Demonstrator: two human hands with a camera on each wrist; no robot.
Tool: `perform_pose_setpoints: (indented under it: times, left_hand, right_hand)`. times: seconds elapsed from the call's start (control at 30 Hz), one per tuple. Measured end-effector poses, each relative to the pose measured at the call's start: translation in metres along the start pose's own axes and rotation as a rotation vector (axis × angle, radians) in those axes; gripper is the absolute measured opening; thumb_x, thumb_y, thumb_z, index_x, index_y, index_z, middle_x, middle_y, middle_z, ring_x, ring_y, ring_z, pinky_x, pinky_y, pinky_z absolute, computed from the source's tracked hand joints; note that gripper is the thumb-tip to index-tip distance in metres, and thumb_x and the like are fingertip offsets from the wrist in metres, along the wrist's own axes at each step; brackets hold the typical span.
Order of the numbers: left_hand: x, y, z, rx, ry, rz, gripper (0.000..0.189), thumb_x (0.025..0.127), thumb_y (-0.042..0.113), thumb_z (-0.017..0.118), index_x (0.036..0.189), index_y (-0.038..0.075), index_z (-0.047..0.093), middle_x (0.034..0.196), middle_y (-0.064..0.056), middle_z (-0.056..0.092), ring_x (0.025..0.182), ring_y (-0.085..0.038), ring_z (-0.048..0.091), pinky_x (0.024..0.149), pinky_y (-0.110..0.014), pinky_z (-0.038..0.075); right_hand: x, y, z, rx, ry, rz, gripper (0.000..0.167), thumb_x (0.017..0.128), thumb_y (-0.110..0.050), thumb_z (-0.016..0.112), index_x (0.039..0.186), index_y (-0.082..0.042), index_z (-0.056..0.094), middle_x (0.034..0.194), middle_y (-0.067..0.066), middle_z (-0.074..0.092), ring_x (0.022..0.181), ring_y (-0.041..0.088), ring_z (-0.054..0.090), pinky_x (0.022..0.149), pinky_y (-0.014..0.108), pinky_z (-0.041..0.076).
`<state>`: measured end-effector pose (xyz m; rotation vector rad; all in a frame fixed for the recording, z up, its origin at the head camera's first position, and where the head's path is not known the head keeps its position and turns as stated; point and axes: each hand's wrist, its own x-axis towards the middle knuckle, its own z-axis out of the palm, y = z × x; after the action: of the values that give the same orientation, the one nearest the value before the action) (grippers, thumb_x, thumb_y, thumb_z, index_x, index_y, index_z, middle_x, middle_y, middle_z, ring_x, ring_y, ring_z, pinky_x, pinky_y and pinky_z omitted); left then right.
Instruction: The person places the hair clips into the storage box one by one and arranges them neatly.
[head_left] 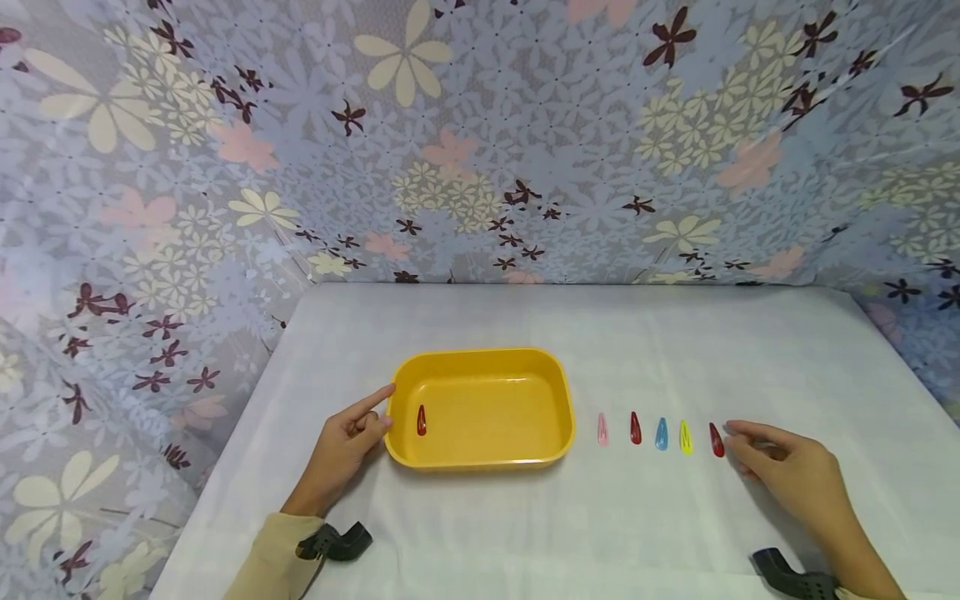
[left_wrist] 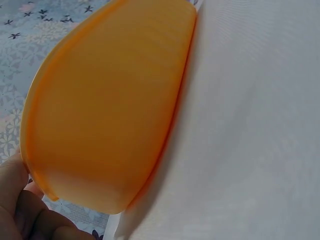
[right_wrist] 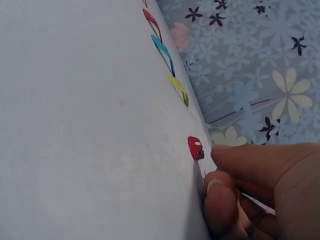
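A yellow tray (head_left: 480, 462) lies on the white cloth with a red hair clip (head_left: 422, 420) inside, near its left end. My left hand (head_left: 341, 450) touches the tray's left rim with index finger and thumb extended; its other fingers are curled. Another red hair clip (head_left: 717, 440) lies right beside the fingertips of my right hand (head_left: 795, 475). In the right wrist view that clip (right_wrist: 195, 148) appears in front of the thumb and finger, not between them. To its left, in a row, are a yellow clip (head_left: 686, 437), a blue clip (head_left: 662, 434), a red clip (head_left: 635, 428) and a pink clip (head_left: 602, 429).
White cloth (head_left: 525, 533) covers the table beneath the tray and clips. Flower-patterned fabric (head_left: 480, 167) hangs behind the table's far edge and down the left side. A black wrist mount (head_left: 337, 542) is on the left forearm, another mount (head_left: 795, 575) on the right.
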<state>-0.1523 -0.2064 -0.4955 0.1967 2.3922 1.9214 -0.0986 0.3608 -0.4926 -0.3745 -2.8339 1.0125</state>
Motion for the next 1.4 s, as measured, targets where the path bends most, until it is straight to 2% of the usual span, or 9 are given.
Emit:
perform_pose_setpoints:
  times: [0.13,0.33,0.57,0.67,0.87,1.1,1.4]
  left_hand:
    - [0.001,0.001,0.001,-0.004,0.0,-0.01,0.05,0.099,0.028,0.07,0.146,0.019,0.058,0.073,-0.005,0.047,0.063,-0.015,0.044,0.061,-0.023,0.039]
    - [0.0,-0.001,-0.001,-0.01,-0.009,-0.008,0.05,0.099,0.024,0.07,0.147,0.017,0.058,0.073,-0.004,0.047,0.064,-0.014,0.044,0.062,-0.022,0.04]
    - [0.002,0.001,-0.002,-0.018,-0.021,0.001,0.05,0.1,0.024,0.07,0.147,0.016,0.057,0.073,-0.004,0.047,0.064,-0.014,0.044,0.062,-0.022,0.04]
    - [0.003,0.002,-0.003,-0.015,-0.02,0.0,0.05,0.1,0.025,0.069,0.147,0.017,0.057,0.073,-0.004,0.047,0.065,-0.015,0.044,0.062,-0.022,0.04]
    - [0.002,0.0,-0.003,-0.027,-0.019,-0.018,0.051,0.099,0.027,0.07,0.147,0.017,0.057,0.073,-0.004,0.047,0.064,-0.014,0.044,0.061,-0.022,0.04]
    - [0.002,-0.001,-0.003,-0.036,-0.028,-0.023,0.053,0.099,0.028,0.071,0.148,0.016,0.057,0.071,-0.004,0.046,0.063,-0.015,0.043,0.059,-0.022,0.039]
    - [0.001,0.001,-0.004,-0.037,-0.028,-0.033,0.053,0.098,0.027,0.071,0.148,0.015,0.057,0.071,-0.004,0.046,0.061,-0.015,0.043,0.057,-0.024,0.039]
  right_hand:
    - [0.0,-0.002,-0.001,-0.044,0.033,-0.06,0.045,0.093,-0.038,0.076,0.12,-0.002,0.074,0.09,0.011,0.075,0.058,0.006,0.064,0.052,0.023,0.044]
    - [-0.002,-0.006,0.001,-0.083,0.058,-0.12,0.039,0.091,-0.032,0.08,0.116,-0.003,0.076,0.087,0.007,0.075,0.059,0.003,0.06,0.049,0.026,0.042]
    - [-0.003,-0.012,0.002,-0.171,0.085,-0.195,0.032,0.089,-0.018,0.081,0.116,-0.002,0.076,0.087,0.011,0.075,0.065,0.013,0.064,0.05,0.026,0.04]
    - [0.0,-0.016,0.002,-0.188,0.087,-0.217,0.032,0.088,-0.014,0.08,0.117,-0.001,0.076,0.087,0.011,0.075,0.063,0.013,0.063,0.05,0.026,0.039]
    - [-0.002,-0.02,0.004,-0.197,0.059,-0.201,0.028,0.088,-0.013,0.079,0.115,-0.004,0.077,0.087,0.008,0.074,0.065,0.013,0.061,0.053,0.027,0.038]
    - [-0.002,-0.021,0.011,-0.209,0.05,-0.175,0.029,0.087,-0.011,0.078,0.114,-0.002,0.077,0.089,0.012,0.074,0.067,0.018,0.061,0.054,0.03,0.041]
    - [-0.002,-0.023,0.012,-0.195,0.04,-0.187,0.029,0.09,-0.01,0.074,0.118,-0.001,0.075,0.083,0.005,0.068,0.059,0.014,0.046,0.048,0.028,0.033]
